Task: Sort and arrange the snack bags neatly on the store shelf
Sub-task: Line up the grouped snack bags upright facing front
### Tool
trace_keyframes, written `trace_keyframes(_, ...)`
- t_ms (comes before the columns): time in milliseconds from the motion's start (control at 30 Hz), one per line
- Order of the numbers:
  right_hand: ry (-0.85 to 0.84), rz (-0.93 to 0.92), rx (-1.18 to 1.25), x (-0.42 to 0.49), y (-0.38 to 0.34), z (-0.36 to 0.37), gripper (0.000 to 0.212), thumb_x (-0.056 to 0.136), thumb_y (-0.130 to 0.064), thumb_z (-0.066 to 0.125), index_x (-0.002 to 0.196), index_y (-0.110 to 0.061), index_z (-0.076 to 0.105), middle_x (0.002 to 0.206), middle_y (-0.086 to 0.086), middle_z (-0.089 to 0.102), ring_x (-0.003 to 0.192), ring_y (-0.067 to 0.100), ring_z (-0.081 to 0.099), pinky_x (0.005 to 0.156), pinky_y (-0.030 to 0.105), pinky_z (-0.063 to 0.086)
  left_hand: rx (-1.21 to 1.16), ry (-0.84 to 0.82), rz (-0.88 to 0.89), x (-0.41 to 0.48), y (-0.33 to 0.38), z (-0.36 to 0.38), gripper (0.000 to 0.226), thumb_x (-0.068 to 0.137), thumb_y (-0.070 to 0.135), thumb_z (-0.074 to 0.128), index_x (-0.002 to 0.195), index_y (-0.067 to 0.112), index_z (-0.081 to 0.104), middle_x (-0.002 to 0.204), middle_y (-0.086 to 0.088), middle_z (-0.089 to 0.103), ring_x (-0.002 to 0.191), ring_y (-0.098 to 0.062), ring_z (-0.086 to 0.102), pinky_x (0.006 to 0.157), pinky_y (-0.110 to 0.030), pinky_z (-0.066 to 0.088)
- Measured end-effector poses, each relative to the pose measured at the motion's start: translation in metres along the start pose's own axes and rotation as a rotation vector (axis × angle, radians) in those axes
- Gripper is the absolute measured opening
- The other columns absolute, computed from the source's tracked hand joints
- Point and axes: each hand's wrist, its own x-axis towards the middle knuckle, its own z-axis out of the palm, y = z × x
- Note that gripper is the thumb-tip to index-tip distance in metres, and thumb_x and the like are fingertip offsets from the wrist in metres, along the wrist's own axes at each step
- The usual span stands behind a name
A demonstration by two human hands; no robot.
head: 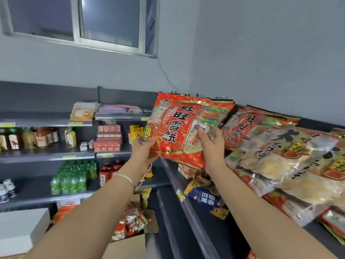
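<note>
Since the bag (179, 128) likely joins the stack (280, 157) at 3 o'clock, left grip (142, 149) and right grip (211, 144) clasp its lower corners so its label faces out.

Dim, flat indoor light; soft blur throughout (edges bend, wide-angle).

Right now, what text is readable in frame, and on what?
"旺旺雪饼": red bag, held by the left hand and right hand.
"旺旺雪饼": second red bag, lying just right of it.
"旺旺" and "大雪饼": clear bag, further right.
Too blurred to read: small print on the bags, price tags, blue bag, bottles.
</note>
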Motion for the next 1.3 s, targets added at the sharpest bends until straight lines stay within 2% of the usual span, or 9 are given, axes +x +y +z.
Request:
trace_keyframes(100,-0.043,0.011,0.035,0.033,0.018,0.039,0.074,0.067,-0.059,0.071,0.129,-0.025,0.048,0.122,0.003,0.064,0.106,0.024,0.066,0.09,0.052,0.053,-0.055,0.051,0.002,0.056,0.009,-0.022,0.052,0.09,0.021,0.061,0.132,0.024,0.029,0.123,-0.011,0.054,0.095,-0.026,0.061,0.074,-0.046,0.054)
trace_keyframes(200,-0.109,0.045,0.046,0.07,0.033,0.069,0.048,0.086,-0.038,0.068,0.128,-0.023,0.049,0.12,0.005,0.066,0.103,0.025,0.068,0.088,0.051,0.055,-0.13,0.084,-0.03,0.115,0.027,-0.042,0.073,0.085,0.031,0.067,0.141,0.024,0.021,0.124,-0.013,0.054,0.098,-0.032,0.062,0.072,-0.053,0.055)
trace_keyframes(400,-0.019,0.082,0.036,0.152,0.044,0.097,0.031,0.093,-0.013,0.06,0.121,-0.014,0.047,0.103,0.01,0.07,0.082,0.025,0.071,0.077,0.045,0.058,-0.122,-0.051,-0.074,0.218,0.031,-0.025,0.06,0.084,0.035,0.068,0.131,0.011,0.038,0.118,-0.013,0.062,0.101,-0.029,0.064,0.07,-0.049,0.057)
trace_keyframes(500,0.126,0.032,-0.026,0.195,0.045,0.096,0.044,0.084,-0.026,0.071,0.124,-0.02,0.052,0.096,0.002,0.073,0.084,0.022,0.072,0.083,0.047,0.057,-0.131,-0.104,-0.098,0.257,0.018,0.002,0.058,0.085,0.034,0.067,0.131,0.012,0.04,0.12,-0.013,0.061,0.099,-0.028,0.065,0.077,-0.049,0.056)
trace_keyframes(667,0.389,-0.045,-0.093,0.255,0.047,0.077,0.065,0.08,-0.05,0.071,0.132,-0.017,0.048,0.104,-0.009,0.064,0.086,0.008,0.065,0.072,0.027,0.048,-0.111,-0.205,-0.063,0.313,-0.001,0.058,0.034,0.087,0.033,0.065,0.108,0.02,0.043,0.115,-0.008,0.059,0.102,-0.027,0.062,0.083,-0.047,0.053)
trace_keyframes(833,0.543,-0.081,-0.141,0.311,0.051,0.056,0.065,0.078,-0.057,0.068,0.129,-0.02,0.051,0.107,-0.006,0.065,0.091,0.012,0.064,0.085,0.037,0.052,0.223,-0.137,0.112,0.374,-0.007,0.108,0.05,0.046,0.078,0.071,0.081,0.045,0.057,0.136,-0.006,0.041,0.115,-0.025,0.051,0.096,-0.044,0.047)
trace_keyframes(967,0.639,-0.133,-0.207,0.346,0.049,0.038,0.059,0.081,-0.057,0.063,0.125,-0.018,0.052,0.101,-0.007,0.064,0.088,0.012,0.063,0.086,0.041,0.053,0.818,0.004,0.439,0.391,-0.004,0.147,0.049,0.084,0.064,0.046,0.111,0.025,0.058,0.144,-0.002,0.033,0.131,-0.03,0.03,0.106,-0.046,0.024)
trace_keyframes(1100,0.757,-0.19,-0.25,0.361,0.042,0.022,0.081,0.073,-0.066,0.061,0.136,-0.017,0.044,0.122,0.001,0.061,0.11,0.021,0.06,0.096,0.047,0.048,0.736,-0.246,0.492,0.415,-0.013,0.188,0.052,0.089,0.062,0.037,0.116,0.02,0.049,0.115,-0.001,0.055,0.114,-0.024,0.048,0.106,-0.047,0.028)
trace_keyframes(1300,0.988,-0.22,-0.378,0.356,0.036,0.001,0.082,0.081,-0.058,0.062,0.145,-0.016,0.033,0.141,0.006,0.049,0.127,0.026,0.049,0.105,0.047,0.04,0.711,-0.603,0.483,0.433,-0.031,0.233,0.081,0.077,0.083,0.019,0.124,0.026,0.051,0.123,0.0,0.058,0.118,-0.026,0.051,0.098,-0.045,0.037)
